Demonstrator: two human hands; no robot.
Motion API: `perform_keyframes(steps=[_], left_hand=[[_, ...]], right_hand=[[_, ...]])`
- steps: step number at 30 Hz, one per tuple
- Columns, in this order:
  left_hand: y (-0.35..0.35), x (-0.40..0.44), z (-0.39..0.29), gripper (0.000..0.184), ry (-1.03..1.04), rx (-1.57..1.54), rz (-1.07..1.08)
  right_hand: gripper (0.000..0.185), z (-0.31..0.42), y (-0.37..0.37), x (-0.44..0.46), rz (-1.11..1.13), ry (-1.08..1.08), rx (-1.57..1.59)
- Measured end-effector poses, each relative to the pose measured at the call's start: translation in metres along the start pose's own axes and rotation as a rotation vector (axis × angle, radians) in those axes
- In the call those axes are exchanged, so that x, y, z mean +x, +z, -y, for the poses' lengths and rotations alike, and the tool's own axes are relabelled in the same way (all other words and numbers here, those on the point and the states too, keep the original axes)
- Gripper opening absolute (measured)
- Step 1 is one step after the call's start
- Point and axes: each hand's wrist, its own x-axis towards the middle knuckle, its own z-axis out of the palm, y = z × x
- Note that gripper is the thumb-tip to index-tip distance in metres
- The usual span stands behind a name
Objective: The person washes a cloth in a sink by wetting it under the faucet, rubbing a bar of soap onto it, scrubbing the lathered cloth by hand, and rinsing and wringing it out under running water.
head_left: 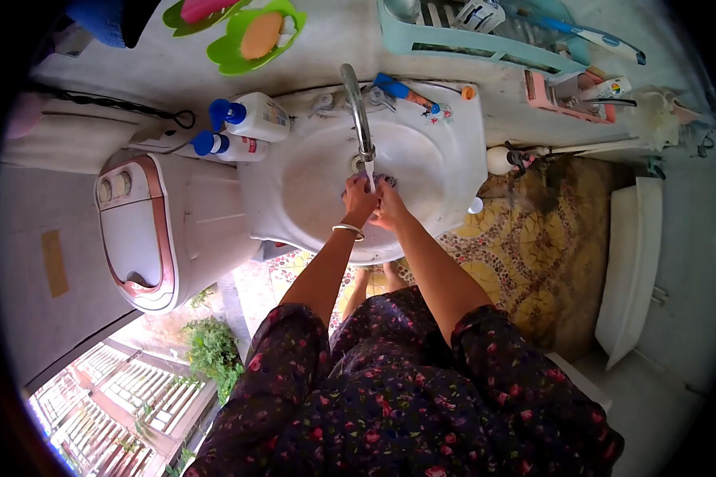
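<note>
Head view: a small, dark purplish item [389,181] shows between the hands beneath the tap; its kind is unclear.
Hands: left hand [359,199] and right hand [386,207] are together, fingers curled around the item; I cannot tell which one clamps it.
Water: a thin clear stream [370,173] falls from the curved chrome tap [356,107] onto the hands; wetting seems under way, the item is not yet set down, and how much remains cannot be told.
Basin: the oval white ceramic basin [306,191] lies under both hands; no standing water is evident.
Bottles: two white plastic bottles with blue pump tops [261,117] [240,148] stand beside it, contents hidden.
Soap dish: a bright green leaf-shaped dish [224,57] holds an orange-brown oval soap [261,36].
Wall rack: a pale teal plastic rack [453,43] holds a blue-and-white toothbrush [601,40] and other toiletries.
</note>
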Motion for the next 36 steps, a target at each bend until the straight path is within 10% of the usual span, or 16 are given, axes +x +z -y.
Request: perform_keyframes(steps=[7,10,14,23,26,27,29,30,32,35,36], left_hand=[[-0.043,-0.057,-0.083,0.020,0.149,-0.296,0.100],[-0.045,-0.055,-0.082,0.023,0.333,-0.176,0.038],[-0.062,-0.021,-0.097,0.035,-0.048,0.088,0.135],[-0.040,0.044,0.025,0.047,-0.200,0.104,-0.094],[0.008,0.029,0.100,0.062,0.149,0.342,-0.262],[0.011,0.024,0.105,0.067,0.263,0.425,-0.328],[0.006,-0.002,0.063,0.057,-0.181,-0.039,0.412],[-0.006,-0.015,0.034,0.053,-0.171,-0.135,0.412],[-0.038,-0.043,-0.027,0.041,-0.055,-0.221,0.348],[-0.069,-0.061,-0.087,0.029,0.387,-0.265,0.197],[-0.065,-0.061,-0.092,0.027,0.468,-0.339,0.200]], right_hand=[[0.044,0.036,-0.015,-0.019,0.484,-0.035,0.165],[0.038,0.031,-0.025,0.006,1.028,0.111,0.340],[0.031,-0.009,-0.006,-0.006,0.395,-0.354,0.403],[0.039,0.020,-0.012,-0.031,0.141,-0.215,0.165],[0.064,0.028,-0.014,-0.041,-0.534,-0.248,-0.466],[0.064,0.020,-0.021,-0.024,-0.531,-0.249,-0.466],[0.059,0.009,-0.032,0.004,-0.464,-0.535,-0.658],[0.058,0.009,-0.034,0.010,-0.441,-0.633,-0.721],[0.051,0.021,-0.024,0.006,0.043,-0.373,0.161],[0.043,0.055,-0.011,-0.040,0.541,0.056,0.128],[0.036,0.048,0.009,-0.050,0.314,-0.081,0.206]])
